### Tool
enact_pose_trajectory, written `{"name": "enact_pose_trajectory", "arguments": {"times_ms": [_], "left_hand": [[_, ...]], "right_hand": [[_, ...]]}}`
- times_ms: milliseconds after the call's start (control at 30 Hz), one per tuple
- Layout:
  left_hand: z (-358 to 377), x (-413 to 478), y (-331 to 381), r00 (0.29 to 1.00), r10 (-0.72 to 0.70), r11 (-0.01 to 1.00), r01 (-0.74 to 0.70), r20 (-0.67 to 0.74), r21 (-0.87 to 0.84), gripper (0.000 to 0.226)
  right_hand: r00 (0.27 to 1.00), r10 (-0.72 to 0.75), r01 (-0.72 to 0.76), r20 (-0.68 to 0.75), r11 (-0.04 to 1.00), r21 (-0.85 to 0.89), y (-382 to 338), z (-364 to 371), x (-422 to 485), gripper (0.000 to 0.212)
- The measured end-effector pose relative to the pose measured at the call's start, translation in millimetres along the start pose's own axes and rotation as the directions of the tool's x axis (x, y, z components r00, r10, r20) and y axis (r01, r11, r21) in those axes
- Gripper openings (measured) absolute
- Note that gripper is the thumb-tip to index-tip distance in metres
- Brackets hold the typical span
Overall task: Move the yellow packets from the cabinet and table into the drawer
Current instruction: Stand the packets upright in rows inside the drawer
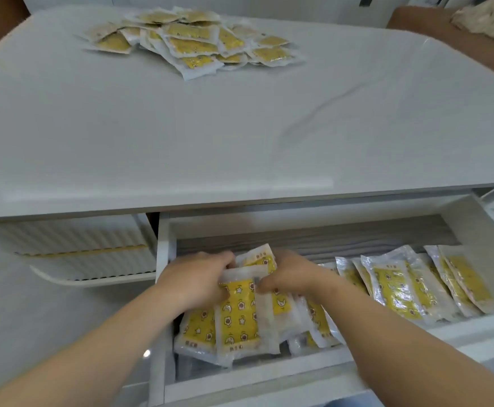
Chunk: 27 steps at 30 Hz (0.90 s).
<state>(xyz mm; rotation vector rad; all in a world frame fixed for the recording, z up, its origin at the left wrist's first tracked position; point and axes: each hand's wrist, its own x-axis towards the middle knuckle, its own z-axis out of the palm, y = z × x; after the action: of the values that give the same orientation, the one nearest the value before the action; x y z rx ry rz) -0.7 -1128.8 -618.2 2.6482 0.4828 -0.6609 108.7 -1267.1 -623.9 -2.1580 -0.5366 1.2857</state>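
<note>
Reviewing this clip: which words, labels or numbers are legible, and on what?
None legible.
Held packets: small dark print near the edges, too blurred.
Packets standing in the drawer: print too blurred.
Pile on the table: too small to read.

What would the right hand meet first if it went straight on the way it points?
The bundle of yellow packets it grips. The right hand points leftward across the drawer, so just past the bundle comes the left hand, though depth is hard to judge.
</note>
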Motion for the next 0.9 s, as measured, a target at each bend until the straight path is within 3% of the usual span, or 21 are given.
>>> {"name": "enact_pose_trajectory", "arguments": {"times_ms": [167, 300, 433, 533, 700, 833, 900], "left_hand": [[6.1, 3.7, -0.1, 0.999, 0.015, 0.993, -0.019, 0.039, 0.116, 0.046], [0.8, 7.7, -0.7, 0.988, 0.024, 0.987, -0.048, 0.154, 0.156, 0.051], [-7.3, 10.0, -3.0, 0.974, 0.027, 0.977, -0.073, 0.225, 0.201, 0.05], [-11.9, 15.9, 0.0, 0.979, -0.014, 0.977, -0.029, 0.203, 0.21, 0.047], [2.8, 17.3, 8.5, 0.99, -0.128, 0.989, 0.123, 0.06, 0.077, 0.044], [8.6, 11.6, 2.7, 0.99, -0.139, 0.982, 0.141, 0.02, -0.128, 0.013], [6.6, 11.9, 1.0, 0.991, -0.132, 0.975, 0.135, 0.03, -0.174, 0.011]], "right_hand": [[0.999, 0.014, -0.012, 0.043, 0.998, -0.056, -3.1, -0.1, -3.7, 0.021], [0.999, 0.04, -0.04, 0.019, 0.999, -0.03, -8.8, -4.2, -7.3, 0.02], [0.999, 0.028, -0.029, -0.044, 0.999, -0.016, -10.5, -7.3, -8.2, 0.02], [0.987, -0.028, 0.03, -0.155, 0.999, 0.012, -10.7, -13.6, -9.7, 0.019], [0.932, -0.065, 0.099, -0.358, 0.992, 0.079, -6.8, -28.8, -18.7, 0.034], [0.901, -0.065, 0.155, -0.429, 0.972, 0.179, -1.5, -39.0, -24.3, 0.031], [0.9, -0.035, 0.176, -0.435, 0.941, 0.288, 0.5, -43.1, -25.4, 0.029]]}}
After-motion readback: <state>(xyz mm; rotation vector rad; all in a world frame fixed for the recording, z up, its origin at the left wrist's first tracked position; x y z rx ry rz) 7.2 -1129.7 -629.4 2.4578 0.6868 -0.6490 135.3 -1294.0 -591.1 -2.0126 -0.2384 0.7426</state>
